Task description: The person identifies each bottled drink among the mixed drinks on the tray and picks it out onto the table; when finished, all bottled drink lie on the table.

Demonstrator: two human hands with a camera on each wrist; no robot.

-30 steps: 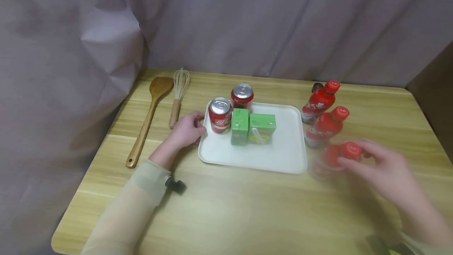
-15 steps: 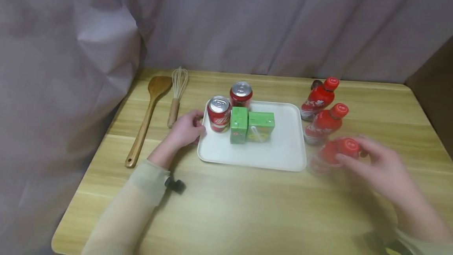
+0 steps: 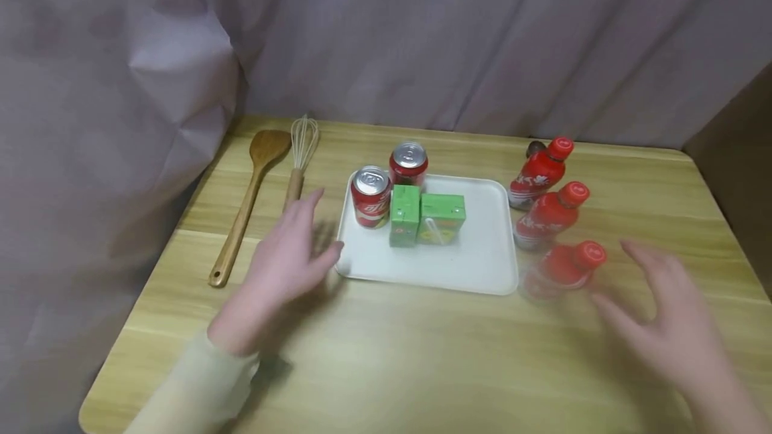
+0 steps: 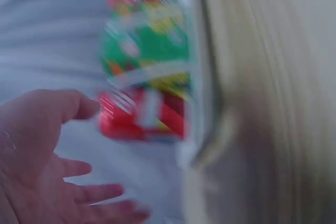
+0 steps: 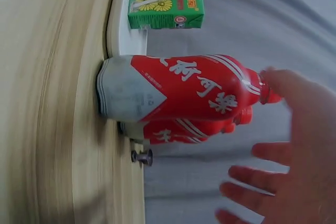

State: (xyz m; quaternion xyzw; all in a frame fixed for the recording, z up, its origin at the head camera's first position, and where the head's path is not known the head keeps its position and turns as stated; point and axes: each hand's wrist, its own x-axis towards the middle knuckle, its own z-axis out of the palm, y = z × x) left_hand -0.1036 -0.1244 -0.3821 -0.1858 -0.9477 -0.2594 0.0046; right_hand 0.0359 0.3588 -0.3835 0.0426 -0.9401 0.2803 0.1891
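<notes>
My left hand [image 3: 282, 263] hovers off the left edge of the white tray [image 3: 476, 266], fingers spread and holding nothing. Two red soda cans [image 3: 370, 203] and two green drink cartons [image 3: 442, 216] stand upright on the tray. My right hand [image 3: 672, 317] is beside the nearest red bottle [image 3: 561, 273], thumb and fingers apart. In the right wrist view that bottle [image 5: 184, 87] stands upright on the table, and the thumb overlaps its cap; I cannot tell whether they touch. Two more red bottles, a middle one [image 3: 550, 218] and a far one [image 3: 539, 174], line up behind it.
A wooden spatula [image 3: 241, 223] and a whisk [image 3: 297, 173] with a wooden handle lie left of the tray. A small dark object [image 3: 535, 148] sits behind the far bottle. A grey curtain [image 3: 386, 39] hangs behind the wooden table [image 3: 422, 367].
My left hand has let go of the tray's left edge and drawn back toward me. My right hand has released the nearest bottle's cap and moved slightly right; the bottle stays standing.
</notes>
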